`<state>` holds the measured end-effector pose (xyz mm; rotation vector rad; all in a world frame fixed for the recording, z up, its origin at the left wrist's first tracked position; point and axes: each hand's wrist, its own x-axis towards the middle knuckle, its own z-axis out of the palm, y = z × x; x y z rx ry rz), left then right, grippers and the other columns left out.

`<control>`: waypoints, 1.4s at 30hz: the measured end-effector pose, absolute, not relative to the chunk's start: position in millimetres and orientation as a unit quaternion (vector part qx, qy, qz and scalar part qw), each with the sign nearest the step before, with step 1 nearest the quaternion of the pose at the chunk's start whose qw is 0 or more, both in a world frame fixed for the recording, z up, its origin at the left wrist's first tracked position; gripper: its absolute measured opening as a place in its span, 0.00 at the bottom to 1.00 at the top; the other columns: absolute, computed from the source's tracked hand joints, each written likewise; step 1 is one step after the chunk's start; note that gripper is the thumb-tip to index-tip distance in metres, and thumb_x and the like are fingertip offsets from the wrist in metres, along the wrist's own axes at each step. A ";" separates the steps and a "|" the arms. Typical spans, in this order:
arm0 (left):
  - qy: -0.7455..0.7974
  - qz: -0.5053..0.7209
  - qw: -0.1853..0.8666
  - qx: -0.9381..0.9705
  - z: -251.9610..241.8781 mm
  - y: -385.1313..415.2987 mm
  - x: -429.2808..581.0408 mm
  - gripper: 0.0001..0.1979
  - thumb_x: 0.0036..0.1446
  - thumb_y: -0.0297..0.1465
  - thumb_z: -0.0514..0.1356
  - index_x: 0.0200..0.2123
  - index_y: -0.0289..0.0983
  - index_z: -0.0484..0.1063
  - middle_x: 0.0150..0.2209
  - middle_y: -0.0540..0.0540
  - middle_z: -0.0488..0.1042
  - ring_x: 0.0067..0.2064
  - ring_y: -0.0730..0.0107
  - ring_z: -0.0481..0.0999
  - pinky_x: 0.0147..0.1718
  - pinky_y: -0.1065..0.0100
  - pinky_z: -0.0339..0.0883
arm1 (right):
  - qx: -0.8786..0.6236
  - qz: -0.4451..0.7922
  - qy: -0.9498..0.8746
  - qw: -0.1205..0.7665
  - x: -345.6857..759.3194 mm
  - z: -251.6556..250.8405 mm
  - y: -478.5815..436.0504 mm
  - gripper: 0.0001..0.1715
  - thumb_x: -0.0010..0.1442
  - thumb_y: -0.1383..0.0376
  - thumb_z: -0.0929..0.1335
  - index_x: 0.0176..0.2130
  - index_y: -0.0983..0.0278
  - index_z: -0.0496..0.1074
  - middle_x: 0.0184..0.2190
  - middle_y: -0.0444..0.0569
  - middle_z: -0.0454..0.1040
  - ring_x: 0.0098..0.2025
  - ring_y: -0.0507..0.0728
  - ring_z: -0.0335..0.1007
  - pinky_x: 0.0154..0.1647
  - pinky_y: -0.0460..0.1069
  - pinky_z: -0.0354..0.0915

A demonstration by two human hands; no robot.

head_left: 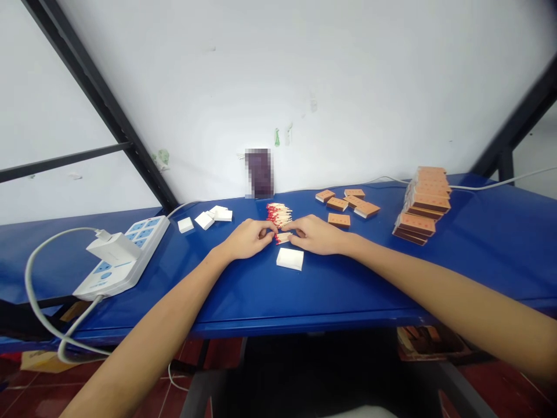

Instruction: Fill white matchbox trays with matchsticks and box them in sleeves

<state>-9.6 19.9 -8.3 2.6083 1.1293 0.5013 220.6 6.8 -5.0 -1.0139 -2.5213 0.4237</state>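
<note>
left hand (248,238) and right hand (315,235) pinch narrowly on a small bunch of matches (284,237) from either end, keeping the sticks squared together, loose match pile (278,213) at twelve o'clock, white tray (290,259) handy at six o'clock.

Bare blue table (478,261) open from mid front edge rightward, matchbox stack (424,203) walling far right rear, loose matchboxes (348,206), match pile (278,213) and white trays (209,217) lining the wall side, power strip (124,252) with cable (26,273) blocking left.
</note>
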 end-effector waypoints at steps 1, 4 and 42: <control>0.387 0.170 0.125 0.897 -7.9 19.1 -9.4 0.11 0.62 0.31 0.54 0.41 0.38 0.76 0.21 0.54 0.66 0.23 0.75 0.63 0.27 0.71 0.53 | -0.358 0.152 -0.901 0.194 221.0 -4.5 6.9 0.17 0.62 0.66 0.63 0.46 0.65 0.77 0.24 0.44 0.71 0.25 0.50 0.58 0.30 0.46 0.51; 0.388 0.165 0.116 0.900 -6.8 16.9 -8.9 0.11 0.61 0.34 0.55 0.41 0.38 0.75 0.21 0.54 0.66 0.23 0.74 0.64 0.27 0.71 0.53 | -0.351 0.155 -0.904 0.187 221.8 -3.8 7.4 0.16 0.61 0.66 0.65 0.45 0.66 0.78 0.25 0.44 0.71 0.26 0.50 0.59 0.30 0.45 0.51; 0.384 0.174 0.098 0.902 -9.2 15.0 -5.5 0.13 0.62 0.41 0.57 0.40 0.38 0.74 0.20 0.55 0.63 0.21 0.75 0.61 0.24 0.71 0.50 | -0.408 0.092 -0.894 0.160 216.3 -7.1 4.5 0.13 0.64 0.60 0.64 0.43 0.61 0.76 0.24 0.44 0.71 0.25 0.51 0.62 0.28 0.46 0.47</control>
